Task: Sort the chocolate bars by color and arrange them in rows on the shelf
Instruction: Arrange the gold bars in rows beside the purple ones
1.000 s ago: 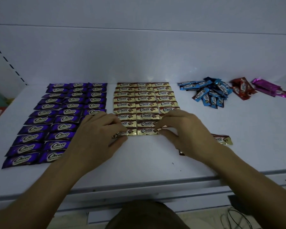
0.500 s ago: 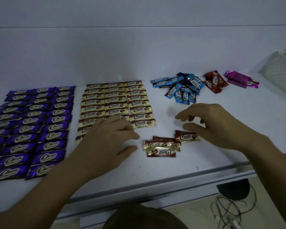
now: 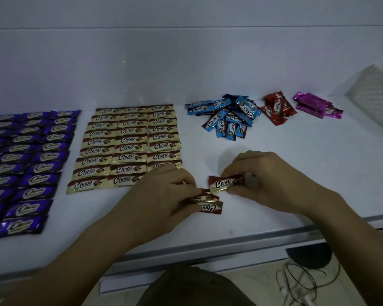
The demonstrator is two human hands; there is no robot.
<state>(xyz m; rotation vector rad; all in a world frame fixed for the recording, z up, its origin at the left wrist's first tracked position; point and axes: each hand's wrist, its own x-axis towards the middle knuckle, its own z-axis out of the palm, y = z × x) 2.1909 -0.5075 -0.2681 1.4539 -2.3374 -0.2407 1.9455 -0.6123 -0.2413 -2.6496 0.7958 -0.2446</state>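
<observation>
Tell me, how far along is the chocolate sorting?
Done: purple rows and most gold rows laid out. In hand: left hand grips loose gold bars, right hand pinches a single gold bar. Left: blue pile, red pile, magenta pile, all unarranged.

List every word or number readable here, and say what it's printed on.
"Choco": each of the arranged gold bars.
"Choco": the purple bars.
"Choco": several blue bars in the pile, at angles.
"Choco": the red bars.
"Choco": the gold bar pinched by the right hand.
"Choco", upside down: the stacked bars gripped by the left hand.
Small print under the logos: too small to read.
Pink bars: lettering too blurred.
</observation>
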